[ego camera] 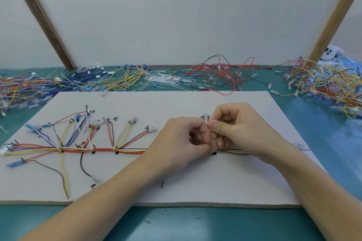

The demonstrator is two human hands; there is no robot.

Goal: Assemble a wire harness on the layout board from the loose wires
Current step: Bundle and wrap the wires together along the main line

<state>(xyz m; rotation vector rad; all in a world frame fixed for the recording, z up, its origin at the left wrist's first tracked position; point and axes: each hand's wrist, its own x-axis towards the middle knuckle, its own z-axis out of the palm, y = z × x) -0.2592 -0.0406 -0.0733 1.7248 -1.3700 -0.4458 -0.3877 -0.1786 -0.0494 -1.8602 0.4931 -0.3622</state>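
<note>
The fingers (214,126) of both hands met in a tight cluster over the middle of the layout board (195,186). The right hand (235,125) had its thumb pressed against curled fingertips, pinching something small and pale; what it was could not be told. The left hand (182,139) curled beside it, fingertips touching the right hand's, gripping the same small piece just above the wire harness (101,149).

The harness ran as one bundled trunk of red, orange, yellow, purple and black wires along the board, from its left edge to the hands, with black and yellow strands coming out past the right hand. Branches fanned up from the trunk toward handwritten marks, most ending in blue or clear terminals; a yellow wire and a dark one drooped toward the board's near edge.

Bare board lay right of the hands and between them and the near edge. Beyond the board's far edge, loose wires (215,76) lay heaped on the teal desk (195,225), with white cable ties (162,80) among them.
</note>
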